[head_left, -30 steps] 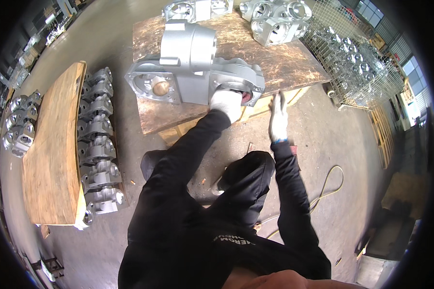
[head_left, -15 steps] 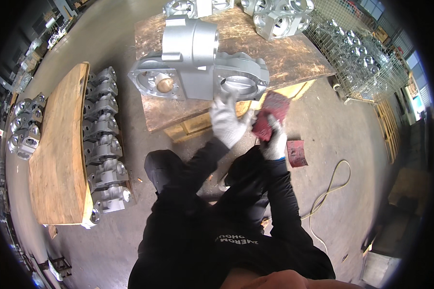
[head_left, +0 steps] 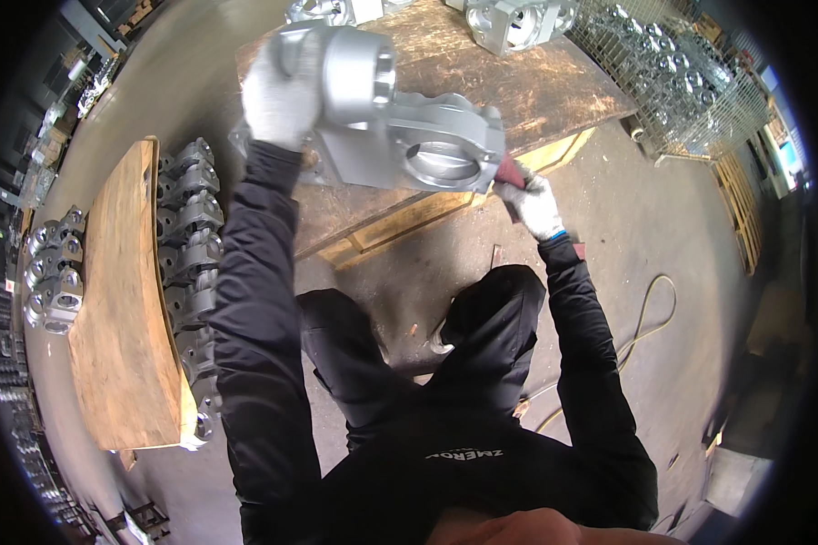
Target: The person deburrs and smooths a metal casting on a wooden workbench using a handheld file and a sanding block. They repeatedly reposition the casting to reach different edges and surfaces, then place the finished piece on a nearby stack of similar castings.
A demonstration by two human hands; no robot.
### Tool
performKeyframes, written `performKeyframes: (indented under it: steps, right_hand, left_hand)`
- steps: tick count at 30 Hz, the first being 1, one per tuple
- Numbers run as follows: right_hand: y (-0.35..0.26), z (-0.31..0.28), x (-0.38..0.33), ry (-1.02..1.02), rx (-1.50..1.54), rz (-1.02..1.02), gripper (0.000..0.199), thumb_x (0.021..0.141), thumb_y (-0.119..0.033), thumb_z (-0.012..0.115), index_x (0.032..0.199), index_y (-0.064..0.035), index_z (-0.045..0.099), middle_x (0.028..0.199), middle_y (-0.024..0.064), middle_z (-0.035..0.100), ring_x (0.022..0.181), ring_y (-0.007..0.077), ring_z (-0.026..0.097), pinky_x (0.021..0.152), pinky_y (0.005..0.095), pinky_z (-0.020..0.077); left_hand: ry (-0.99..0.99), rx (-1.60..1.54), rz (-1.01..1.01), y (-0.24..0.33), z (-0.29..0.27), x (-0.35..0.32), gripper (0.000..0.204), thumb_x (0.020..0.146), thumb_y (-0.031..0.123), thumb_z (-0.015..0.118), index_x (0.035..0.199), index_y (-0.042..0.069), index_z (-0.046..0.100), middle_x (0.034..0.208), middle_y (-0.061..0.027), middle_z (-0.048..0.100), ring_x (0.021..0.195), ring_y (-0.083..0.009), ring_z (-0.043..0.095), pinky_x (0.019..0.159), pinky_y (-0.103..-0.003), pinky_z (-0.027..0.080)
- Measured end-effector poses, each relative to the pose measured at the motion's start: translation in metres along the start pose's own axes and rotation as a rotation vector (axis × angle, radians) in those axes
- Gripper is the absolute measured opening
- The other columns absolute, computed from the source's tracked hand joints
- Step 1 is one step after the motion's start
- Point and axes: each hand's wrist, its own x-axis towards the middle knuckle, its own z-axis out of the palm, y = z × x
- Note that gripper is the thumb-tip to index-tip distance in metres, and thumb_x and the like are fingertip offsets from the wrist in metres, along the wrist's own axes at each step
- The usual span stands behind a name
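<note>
A large silver-grey metal casting [head_left: 359,150], with an upright cylinder and a round opening toward its right end, sits tilted at the front of a worn wooden bench [head_left: 568,91]. My gloved left hand [head_left: 280,102], smeared by motion, grips the casting's upper left side beside the cylinder. In my gloved right hand [head_left: 536,207] is a dark red abrasive pad [head_left: 511,173], pressed against the casting's right end. My right fingers are closed round the pad and partly hide it.
More castings [head_left: 518,23] stand along the bench's far side. A wire-mesh crate [head_left: 691,118] full of metal parts is at the far right. To the left, a wooden board [head_left: 118,300] stands beside a row of castings [head_left: 195,213]. A hose [head_left: 641,336] loops across the floor.
My left hand has moved up and left onto the casting's left side. My right hand has brought the pad to the casting's right end. The casting appears more tilted.
</note>
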Motion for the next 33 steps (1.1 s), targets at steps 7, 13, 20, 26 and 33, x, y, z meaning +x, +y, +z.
performKeyframes:
  steps: [7, 13, 20, 26, 33]
  right_hand:
    - [-0.024, 0.057, -0.059, -0.084, -1.031, -0.706, 0.055, 0.082, -0.024, 0.077, 0.135, -0.0144, 0.067, 0.141, 0.0060, 0.065, 0.115, 0.0342, 0.066, 0.100, 0.0429, 0.0527]
    - [-0.011, 0.052, -0.047, -0.121, -1.210, -0.932, 0.059, 0.074, -0.015, 0.076, 0.132, -0.0182, 0.068, 0.139, 0.0014, 0.066, 0.104, 0.0313, 0.065, 0.088, 0.0416, 0.0550]
    - [0.030, 0.124, -0.086, -0.011, 0.038, -0.209, 0.045, 0.086, -0.014, 0.075, 0.129, -0.0058, 0.068, 0.119, 0.0075, 0.073, 0.101, 0.0234, 0.070, 0.089, 0.0341, 0.0560]
    - [-0.015, 0.064, -0.063, 0.057, -1.193, -0.967, 0.054, 0.078, -0.015, 0.074, 0.132, -0.0198, 0.070, 0.133, -0.0014, 0.069, 0.107, 0.0260, 0.064, 0.088, 0.0385, 0.0511]
    - [-0.005, 0.109, -0.090, 0.051, 0.443, 0.069, 0.040, 0.091, -0.012, 0.073, 0.129, -0.0021, 0.068, 0.118, 0.0079, 0.073, 0.105, 0.0213, 0.071, 0.091, 0.0318, 0.0552]
  left_hand:
    - [-0.136, 0.132, 0.082, -0.041, -0.058, 0.050, 0.065, 0.099, 0.046, 0.068, 0.142, -0.001, 0.056, 0.124, -0.0205, 0.071, 0.116, -0.0263, 0.069, 0.102, -0.034, 0.051]
    - [-0.416, 0.128, -0.094, -0.031, -0.036, 0.091, 0.060, 0.091, 0.051, 0.072, 0.120, -0.002, 0.070, 0.111, -0.0172, 0.075, 0.101, -0.0230, 0.070, 0.093, -0.033, 0.052]
    - [-0.250, 0.198, -0.039, -0.031, -0.022, 0.088, 0.050, 0.083, 0.045, 0.071, 0.106, 0.001, 0.076, 0.100, -0.0191, 0.077, 0.096, -0.0292, 0.074, 0.091, -0.036, 0.054]
    - [-0.278, 0.069, -0.039, -0.029, -0.025, 0.086, 0.038, 0.087, 0.036, 0.073, 0.104, 0.002, 0.077, 0.097, -0.0141, 0.078, 0.091, -0.0228, 0.073, 0.087, -0.033, 0.054]
    - [-0.247, 0.076, -0.064, -0.039, -0.019, 0.089, 0.036, 0.088, 0.033, 0.073, 0.101, 0.000, 0.076, 0.092, -0.0135, 0.077, 0.086, -0.0208, 0.070, 0.084, -0.033, 0.054]
